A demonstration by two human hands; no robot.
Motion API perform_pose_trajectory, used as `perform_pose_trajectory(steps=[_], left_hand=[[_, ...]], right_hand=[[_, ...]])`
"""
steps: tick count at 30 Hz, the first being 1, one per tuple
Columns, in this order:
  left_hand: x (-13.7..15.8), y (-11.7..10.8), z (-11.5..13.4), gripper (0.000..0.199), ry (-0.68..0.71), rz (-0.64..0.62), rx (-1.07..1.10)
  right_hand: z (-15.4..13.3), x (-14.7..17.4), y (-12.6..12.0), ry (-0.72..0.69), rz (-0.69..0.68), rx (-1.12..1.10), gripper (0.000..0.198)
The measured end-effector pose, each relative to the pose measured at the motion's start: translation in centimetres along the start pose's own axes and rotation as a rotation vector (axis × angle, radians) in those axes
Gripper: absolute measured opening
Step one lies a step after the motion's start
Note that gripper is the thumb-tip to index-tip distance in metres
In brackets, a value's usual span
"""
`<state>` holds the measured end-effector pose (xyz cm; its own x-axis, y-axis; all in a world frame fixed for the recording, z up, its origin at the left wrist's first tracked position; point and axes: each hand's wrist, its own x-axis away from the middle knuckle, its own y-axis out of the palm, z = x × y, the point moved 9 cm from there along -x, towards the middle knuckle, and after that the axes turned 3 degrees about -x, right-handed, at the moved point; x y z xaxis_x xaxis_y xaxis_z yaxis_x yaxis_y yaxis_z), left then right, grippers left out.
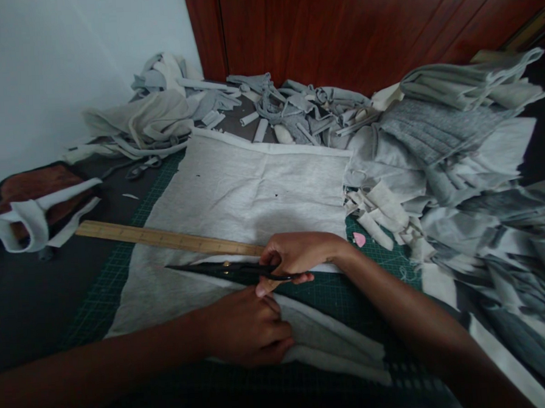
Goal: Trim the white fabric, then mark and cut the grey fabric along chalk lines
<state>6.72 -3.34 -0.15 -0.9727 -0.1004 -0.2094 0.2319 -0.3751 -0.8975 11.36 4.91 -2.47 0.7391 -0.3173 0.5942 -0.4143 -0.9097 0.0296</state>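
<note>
Green mat (327,295) bears grey fabric (257,186), right hand (300,253) gripping scissors (228,268)

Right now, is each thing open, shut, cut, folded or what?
Pale cloth: creased, slit partway
Scissors: held, blade opening unclear
Right hand: gripping the scissors
Left hand: curled, on the cloth
Ruler: lying across the cloth
Green mat: partly covered
Scraps: heaped loosely
Pink piece: lying on the mat

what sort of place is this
Probably a sewing or fabric-cutting workspace, judging by the gridded green mat, the black scissors and the heaped fabric scraps.
</note>
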Motion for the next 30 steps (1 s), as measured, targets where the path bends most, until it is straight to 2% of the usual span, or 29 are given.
perform_pose_trajectory(steps=[8,16,20,30], left_hand=[[0.1,0.2,0.1,0.024,0.003,-0.016,-0.012],[0.2,0.7,0.0,0.022,-0.011,-0.073,0.037],[0.3,0.9,0.3,0.022,0.018,-0.07,0.063],[0.6,0.7,1.5,0.024,-0.006,0.0,-0.008]], right_hand=[[0.0,-0.1,0.1,0.031,0.046,0.104,0.051],[-1.4,0.1,0.8,0.045,-0.175,0.094,0.063],[-1.9,-0.3,0.4,0.041,-0.149,0.145,0.066],[0.4,2.6,-0.8,0.172,-0.138,0.184,0.075]])
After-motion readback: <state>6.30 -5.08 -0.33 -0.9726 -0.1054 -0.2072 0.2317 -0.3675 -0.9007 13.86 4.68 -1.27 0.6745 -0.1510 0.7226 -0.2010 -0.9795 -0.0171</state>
